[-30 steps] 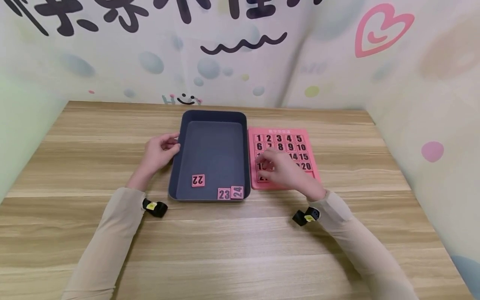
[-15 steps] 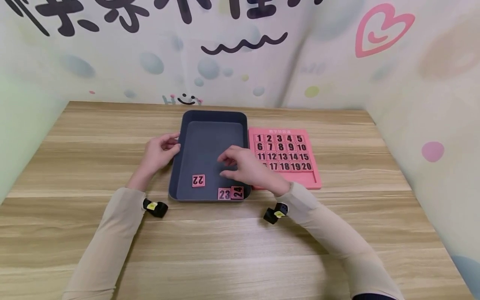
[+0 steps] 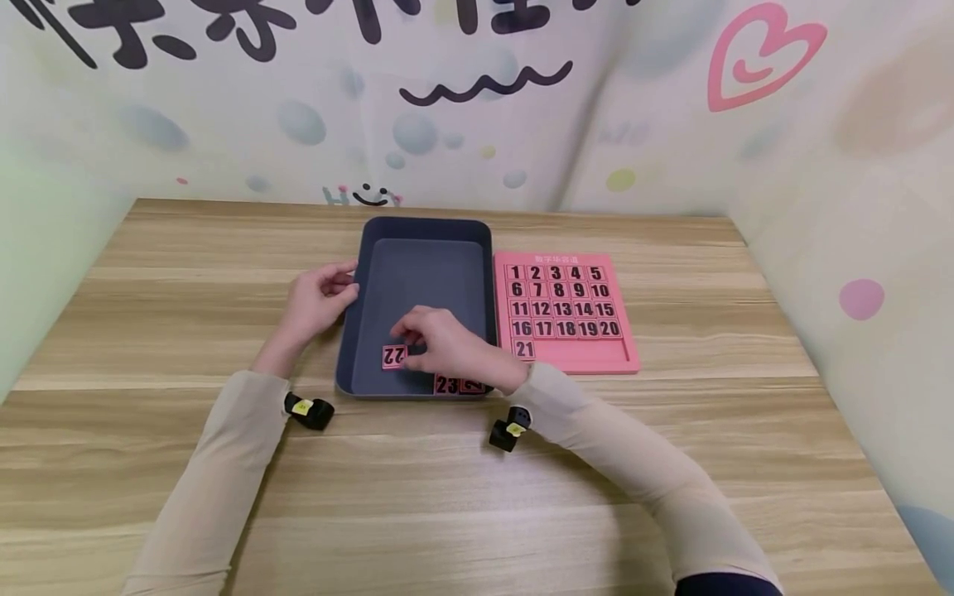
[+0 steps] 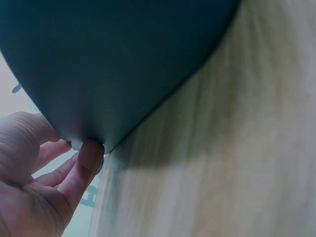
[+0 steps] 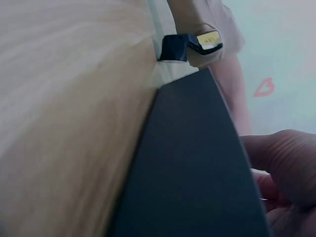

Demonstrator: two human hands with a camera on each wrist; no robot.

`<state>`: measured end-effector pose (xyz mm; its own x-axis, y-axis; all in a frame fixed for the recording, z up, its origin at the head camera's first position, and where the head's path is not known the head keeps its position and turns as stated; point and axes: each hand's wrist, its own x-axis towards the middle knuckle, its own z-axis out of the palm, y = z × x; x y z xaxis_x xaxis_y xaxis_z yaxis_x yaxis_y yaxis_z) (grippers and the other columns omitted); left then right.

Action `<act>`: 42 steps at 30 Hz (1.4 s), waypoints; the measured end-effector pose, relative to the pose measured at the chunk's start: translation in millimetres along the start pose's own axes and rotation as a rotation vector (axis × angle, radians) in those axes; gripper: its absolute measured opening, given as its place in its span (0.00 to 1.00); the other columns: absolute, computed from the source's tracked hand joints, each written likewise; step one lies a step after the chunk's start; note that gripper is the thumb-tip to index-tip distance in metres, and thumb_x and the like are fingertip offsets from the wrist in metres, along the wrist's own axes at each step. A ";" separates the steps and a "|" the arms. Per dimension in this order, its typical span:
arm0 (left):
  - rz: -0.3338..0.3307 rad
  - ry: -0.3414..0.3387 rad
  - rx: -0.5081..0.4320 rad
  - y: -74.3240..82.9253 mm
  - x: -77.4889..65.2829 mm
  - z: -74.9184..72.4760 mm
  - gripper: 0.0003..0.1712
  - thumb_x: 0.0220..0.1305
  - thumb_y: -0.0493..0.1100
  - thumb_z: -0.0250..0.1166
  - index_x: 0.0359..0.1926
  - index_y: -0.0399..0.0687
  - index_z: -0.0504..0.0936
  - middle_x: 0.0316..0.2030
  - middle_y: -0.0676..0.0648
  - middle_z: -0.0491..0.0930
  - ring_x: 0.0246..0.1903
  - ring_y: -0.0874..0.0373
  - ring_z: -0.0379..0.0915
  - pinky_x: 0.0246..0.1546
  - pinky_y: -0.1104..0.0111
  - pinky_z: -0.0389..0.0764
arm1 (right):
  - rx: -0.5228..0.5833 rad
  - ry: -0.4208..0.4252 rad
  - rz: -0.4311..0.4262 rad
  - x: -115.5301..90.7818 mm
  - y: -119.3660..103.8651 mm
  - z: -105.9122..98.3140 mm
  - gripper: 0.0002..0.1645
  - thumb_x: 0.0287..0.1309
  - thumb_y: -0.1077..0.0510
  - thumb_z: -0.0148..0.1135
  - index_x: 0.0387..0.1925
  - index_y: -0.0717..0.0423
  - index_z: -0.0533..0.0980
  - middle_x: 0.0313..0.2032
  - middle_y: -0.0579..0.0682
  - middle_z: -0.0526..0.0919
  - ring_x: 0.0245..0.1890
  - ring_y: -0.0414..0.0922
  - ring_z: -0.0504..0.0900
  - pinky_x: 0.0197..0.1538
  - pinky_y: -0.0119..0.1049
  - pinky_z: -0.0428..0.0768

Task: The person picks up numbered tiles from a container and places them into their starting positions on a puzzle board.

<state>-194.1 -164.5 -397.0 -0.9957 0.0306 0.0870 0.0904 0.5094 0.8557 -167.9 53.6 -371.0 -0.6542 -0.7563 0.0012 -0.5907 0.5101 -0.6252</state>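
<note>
A dark blue-grey tray (image 3: 421,273) lies on the table. At its left side my left hand (image 3: 319,300) grips the wall, thumb and fingertips pinching the edge in the left wrist view (image 4: 54,173). Inside the tray, my right hand (image 3: 443,343) reaches down, thumb and fingers apart around the right end of the upside-down 22 tile (image 3: 392,357). The 23 tile (image 3: 445,385) and a partly covered tile (image 3: 472,386) sit below that hand by the front wall. To the right, a pink number puzzle board (image 3: 577,360) bears tiles 1 to 21.
The wooden table (image 3: 417,497) extends in front of the tray, and a printed backdrop (image 3: 447,149) rises behind it. Black wrist cameras (image 3: 309,412) are strapped on both wrists. In the right wrist view, the tray wall (image 5: 192,173) hides part of the right hand.
My right hand has moved left from the puzzle board into the tray, to the 22 tile. The 21 tile on the board is now uncovered. My left hand stays on the tray.
</note>
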 end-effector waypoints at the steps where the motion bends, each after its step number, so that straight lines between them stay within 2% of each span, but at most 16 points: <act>1: -0.001 -0.002 0.000 0.2 -0.1 -0.1 0.21 0.62 0.29 0.58 0.57 0.29 0.72 0.44 0.29 0.77 0.37 0.55 0.74 0.34 0.86 0.73 | -0.010 -0.005 0.004 1.4 -0.7 1.8 0.20 0.52 0.61 0.68 0.47 0.63 0.77 0.43 0.54 0.79 0.41 0.44 0.77 0.43 0.26 0.76; 7: -0.014 -0.013 -0.009 1.4 -0.4 -0.5 0.22 0.62 0.30 0.57 0.58 0.30 0.71 0.45 0.29 0.77 0.41 0.46 0.74 0.35 0.86 0.72 | -0.042 -0.015 0.024 7.7 -3.7 9.7 0.20 0.51 0.61 0.69 0.47 0.62 0.78 0.41 0.53 0.78 0.40 0.44 0.76 0.42 0.29 0.75; 14: -0.002 -0.011 -0.009 0.4 -0.3 -0.7 0.22 0.62 0.29 0.57 0.57 0.29 0.71 0.45 0.28 0.77 0.36 0.58 0.73 0.34 0.86 0.72 | -0.090 -0.041 0.016 9.9 -4.9 12.2 0.20 0.49 0.64 0.69 0.47 0.61 0.78 0.42 0.53 0.78 0.40 0.44 0.76 0.43 0.30 0.76; 21: 0.005 -0.007 -0.002 -1.0 0.2 -0.5 0.21 0.62 0.29 0.57 0.57 0.28 0.72 0.45 0.28 0.77 0.37 0.54 0.74 0.34 0.86 0.72 | -0.134 -0.052 0.047 11.4 -3.4 13.5 0.19 0.51 0.62 0.68 0.46 0.59 0.78 0.43 0.51 0.79 0.43 0.44 0.76 0.48 0.32 0.75; 27: 0.018 -0.005 -0.017 -1.5 0.2 -0.2 0.21 0.61 0.29 0.57 0.56 0.27 0.72 0.44 0.28 0.77 0.33 0.67 0.71 0.34 0.86 0.72 | -0.182 -0.045 0.077 11.2 -3.8 13.7 0.17 0.51 0.60 0.68 0.45 0.57 0.79 0.41 0.50 0.79 0.42 0.44 0.75 0.47 0.33 0.75; 30: 0.021 -0.002 -0.023 -1.7 0.4 0.4 0.21 0.61 0.28 0.57 0.56 0.27 0.72 0.44 0.27 0.77 0.32 0.69 0.70 0.34 0.86 0.72 | -0.174 -0.028 0.076 8.7 -4.7 9.6 0.17 0.51 0.60 0.68 0.45 0.57 0.79 0.41 0.50 0.79 0.42 0.44 0.75 0.46 0.34 0.76; 36: 0.019 0.005 -0.009 -1.3 0.3 0.3 0.21 0.61 0.29 0.57 0.56 0.27 0.72 0.44 0.28 0.77 0.32 0.67 0.70 0.34 0.87 0.71 | -0.112 0.038 0.061 -2.5 -6.2 -8.5 0.18 0.50 0.64 0.67 0.45 0.58 0.79 0.41 0.50 0.79 0.41 0.44 0.75 0.45 0.34 0.75; 42: 0.025 0.003 -0.023 1.6 -1.3 -0.3 0.21 0.61 0.29 0.58 0.56 0.27 0.72 0.44 0.27 0.77 0.33 0.67 0.72 0.35 0.87 0.72 | -0.086 0.145 0.030 -23.3 3.4 -28.6 0.17 0.47 0.67 0.67 0.43 0.62 0.79 0.39 0.52 0.79 0.39 0.45 0.76 0.43 0.31 0.76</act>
<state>-192.7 -164.0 -395.6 -0.9931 0.0409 0.1100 0.1159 0.4882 0.8650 -168.2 84.7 -350.9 -0.7297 -0.6765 0.0995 -0.6039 0.5694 -0.5577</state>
